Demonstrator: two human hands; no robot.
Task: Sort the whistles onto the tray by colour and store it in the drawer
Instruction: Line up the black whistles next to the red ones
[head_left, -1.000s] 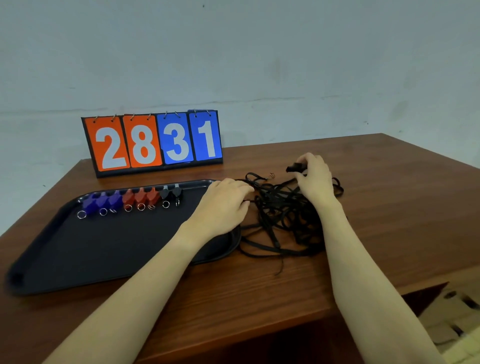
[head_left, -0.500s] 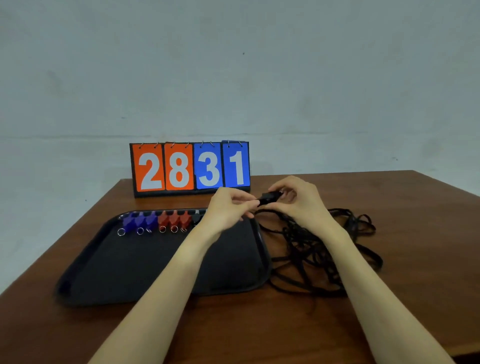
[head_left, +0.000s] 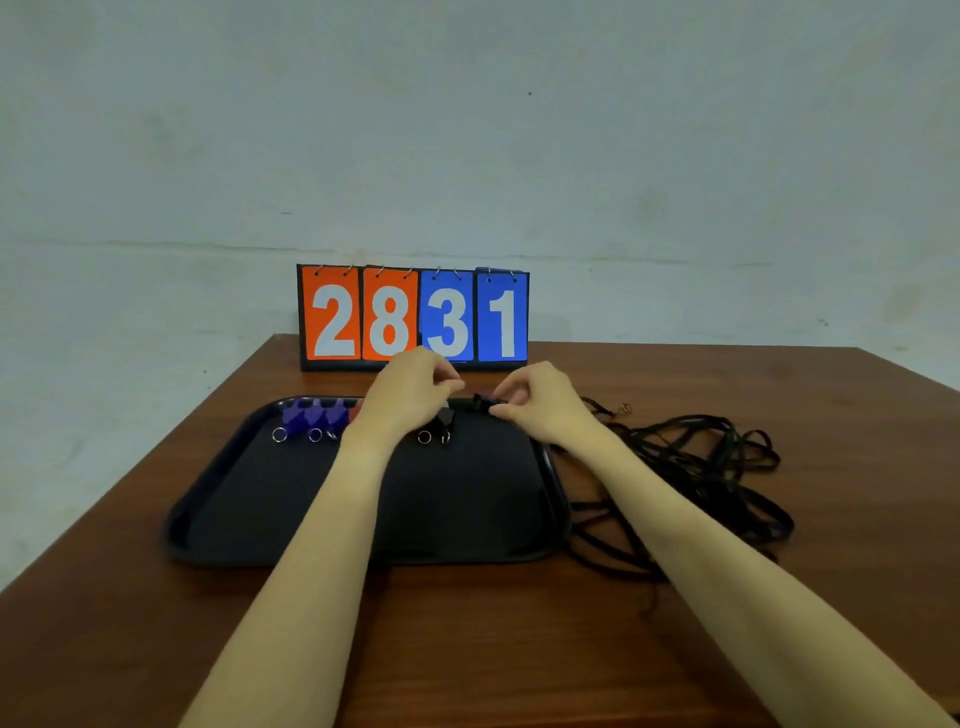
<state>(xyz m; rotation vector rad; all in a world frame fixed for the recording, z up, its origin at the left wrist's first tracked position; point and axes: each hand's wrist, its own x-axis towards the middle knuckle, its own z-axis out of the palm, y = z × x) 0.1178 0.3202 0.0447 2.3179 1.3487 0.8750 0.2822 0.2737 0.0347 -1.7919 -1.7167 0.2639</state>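
Both forearms reach straight out from the near edge of the tabletop (head_left: 779, 395), side by side, wrists level, meeting over the far edge of the black tray (head_left: 363, 519). The left hand (head_left: 410, 400) arches above the tray's far rim, knuckles up, fingers curled down and in, thumb and forefinger pinched near the tip; what sits between them is too small and blurred to call, so that grip I cannot tell. The right hand (head_left: 540, 405) comes in from the tray's far right corner, fingers bunched tight, pinching a black whistle (head_left: 483, 402) held just above the rim, between the two hands.

On the tray, the row runs along the far edge: blue whistles (head_left: 311, 415) at the far left corner, each with a silver ring (head_left: 279, 435) towards the near side. A sliver of red (head_left: 355, 414) peeks out beside them, and the rest of that group is hidden behind the left wrist. Two more rings show just right of the wrist, with a dark whistle shape above them, hard to make out against the tray.

Right of the tray, a tangled heap of black lanyards (head_left: 701, 467) sprawls on the wood, partly covered by the right forearm. At the far edge stands the flip scoreboard (head_left: 414, 317), reading 2831, its lower middle clipped by the left hand.
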